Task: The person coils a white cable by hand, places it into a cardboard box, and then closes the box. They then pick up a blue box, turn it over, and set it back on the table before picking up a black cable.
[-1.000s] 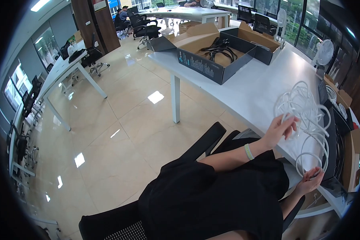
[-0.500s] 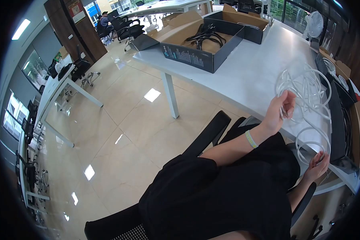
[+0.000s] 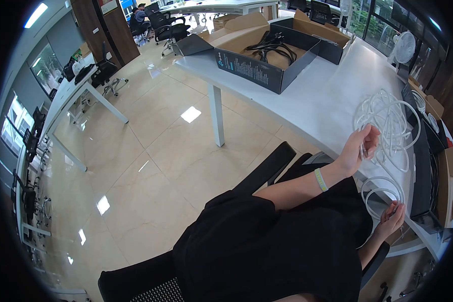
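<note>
A tangled white cable [image 3: 385, 118] lies in loose loops on the white table near its right end. My left hand [image 3: 360, 145], with a pale band on the wrist, is at the near side of the tangle, fingers curled closed round a strand. Lower right, my right hand [image 3: 391, 220] pinches a few round loops of the same cable, which stand up beyond the table's near edge. A strand runs from these loops back to the tangle. The fingertips of my right hand are partly hidden.
A dark open box [image 3: 256, 73] with black cables [image 3: 274, 48] stands on the table [image 3: 327, 95], another open box [image 3: 332, 48] behind it. More boxes [image 3: 445, 176] line the right side. A white fan [image 3: 403, 48] is at the back. A chair armrest [image 3: 267, 168] is by my left arm.
The view has turned slightly. My right hand and its loops have come a little closer to my left hand. Both hands keep hold of the cable.
</note>
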`<state>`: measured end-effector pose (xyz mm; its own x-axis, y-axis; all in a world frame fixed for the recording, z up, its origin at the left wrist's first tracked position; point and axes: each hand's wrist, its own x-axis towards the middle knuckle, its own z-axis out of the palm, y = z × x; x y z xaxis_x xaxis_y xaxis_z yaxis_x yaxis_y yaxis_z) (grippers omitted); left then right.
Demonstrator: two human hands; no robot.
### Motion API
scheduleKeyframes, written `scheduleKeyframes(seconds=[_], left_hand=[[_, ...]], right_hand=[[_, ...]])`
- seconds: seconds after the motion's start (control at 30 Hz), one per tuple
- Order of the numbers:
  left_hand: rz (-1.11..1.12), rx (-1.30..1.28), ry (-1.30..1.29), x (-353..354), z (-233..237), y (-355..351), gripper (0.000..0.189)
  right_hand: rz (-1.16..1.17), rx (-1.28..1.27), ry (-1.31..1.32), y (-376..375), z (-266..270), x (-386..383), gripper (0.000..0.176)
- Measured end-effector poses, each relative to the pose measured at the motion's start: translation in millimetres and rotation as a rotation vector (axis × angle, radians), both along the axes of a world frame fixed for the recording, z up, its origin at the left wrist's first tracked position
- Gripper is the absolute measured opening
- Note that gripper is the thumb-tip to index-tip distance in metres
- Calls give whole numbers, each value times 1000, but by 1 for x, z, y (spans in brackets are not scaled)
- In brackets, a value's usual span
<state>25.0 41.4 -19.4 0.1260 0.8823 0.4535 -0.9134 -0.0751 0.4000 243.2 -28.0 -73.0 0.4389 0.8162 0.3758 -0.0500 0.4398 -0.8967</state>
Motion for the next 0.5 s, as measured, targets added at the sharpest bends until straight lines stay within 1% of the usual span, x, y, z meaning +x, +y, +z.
scheduleKeyframes(seconds=[0.07, 0.13, 0.2, 0.23, 0.3, 0.33, 0.4, 0.47, 0.5], left_hand=[[16, -45, 2, -1, 0, 0, 30], [49, -85, 14, 2, -2, 0, 27], [57, -89, 34, 1, -7, 3, 23], [46, -99, 34, -1, -6, 3, 20], [35, -95, 33, -5, 1, -1, 18], [22, -54, 33, -7, 1, -1, 21], [85, -46, 124, -7, 8, -6, 25], [118, -3, 175, -8, 10, -4, 29], [87, -20, 179, -8, 12, -3, 29]], right_hand=[[-14, -12, -1, 0, 4, -7, 26], [-167, -83, 142, -1, 9, -16, 25], [-21, -76, -54, -3, 0, 1, 24], [-40, -57, -21, -3, -1, 2, 24], [-42, -21, 66, -9, 15, -5, 26], [-19, -9, 124, -12, 24, -8, 26], [8, 39, 292, -15, 34, -4, 28], [-15, 111, 333, -12, 41, 2, 28], [-36, 132, 328, -13, 45, 5, 28]])
